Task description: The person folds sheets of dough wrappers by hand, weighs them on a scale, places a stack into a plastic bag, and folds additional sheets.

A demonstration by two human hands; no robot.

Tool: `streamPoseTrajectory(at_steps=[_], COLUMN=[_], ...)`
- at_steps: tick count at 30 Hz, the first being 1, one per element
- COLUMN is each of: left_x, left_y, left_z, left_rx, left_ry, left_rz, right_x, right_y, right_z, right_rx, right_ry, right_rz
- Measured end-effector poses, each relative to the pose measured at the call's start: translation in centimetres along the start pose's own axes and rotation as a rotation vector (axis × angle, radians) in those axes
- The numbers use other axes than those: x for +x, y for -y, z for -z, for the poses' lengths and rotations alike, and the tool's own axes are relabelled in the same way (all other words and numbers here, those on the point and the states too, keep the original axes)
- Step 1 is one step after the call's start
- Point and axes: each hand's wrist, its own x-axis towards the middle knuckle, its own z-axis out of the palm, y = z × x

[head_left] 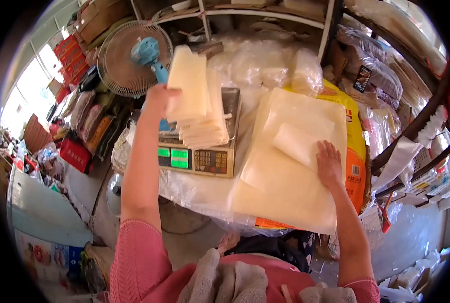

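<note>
A: Your left hand [159, 102]: position and grip?

B: Raised over the left part of the flat beige-and-metal weighing scale with green displays [210, 161]; fingers clamped on the left edge of an upright bundle of cream, translucent, oblong sheets [187, 76]; a second, fanned bundle of like cream sheets [205, 134] lies over the pan, just beside the first; whether the two bundles touch, you cannot tell from here; the digits are too small to read.

A: Your right hand [329, 164]?

B: Palm down, fingers apart, clamped on nothing; it rests on the broad, flat pile of large cream sheets [285, 204], fingertips at the edge of a smaller, cream, folded piece [298, 144]; the pile lies right of the scale, partly over a yellow-and-orange printed sack [356, 151].

A: Beyond the scale?

B: A round-caged fan with a pale-blue motor [145, 50]; left of your bundles.
</note>
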Motion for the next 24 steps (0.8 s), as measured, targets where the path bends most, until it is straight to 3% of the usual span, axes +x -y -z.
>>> streamPoseTrajectory(at_steps=[4,6,14,24], left_x=[-0.5,-1.4,-1.5,-1.8], left_y=[-1.5,-1.8,3.3,8.1], left_z=[4.7,6.8,12.8,12.2], left_rx=[-0.246,-0.237,-0.174,-0.035], left_ry=[-0.007,-0.135,-0.234,-0.214], left_rz=[-0.143,-0.161,-0.044,0.123], right_x=[0.1,0.1,0.1,0.2], right_y=[-0.2,0.0,-0.3,0.0], right_z=[-0.5,-0.4,-0.6,-0.2], right_rx=[-0.051,-0.056,-0.047,-0.055], right_ry=[-0.007,0.006,-0.039,-0.023], right_rz=[0.025,0.03,0.05,0.042])
